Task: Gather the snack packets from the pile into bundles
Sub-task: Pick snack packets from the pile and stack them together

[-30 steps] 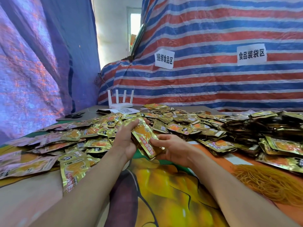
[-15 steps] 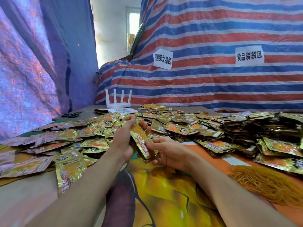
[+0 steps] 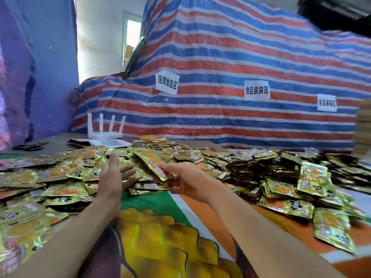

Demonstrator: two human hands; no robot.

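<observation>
Head view: right hand (image 3: pixel 188 180) grips the packet stack (image 3: pixel 154 165), long axis slanting away; left hand (image 3: pixel 113 177), fingers straight, hovers just left of it.

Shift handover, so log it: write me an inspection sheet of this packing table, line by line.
Surface: printed cloth, yellow, green and orange.
Job's things: loose snack packets piled across; one stack held.
Clutter: router, scissors, QR sheet.
Grips: left hand open, empty; right hand grips the stack.
Cables: thin white cord left of router.
Surroundings: striped tarp with paper signs; blue tarp.
</observation>
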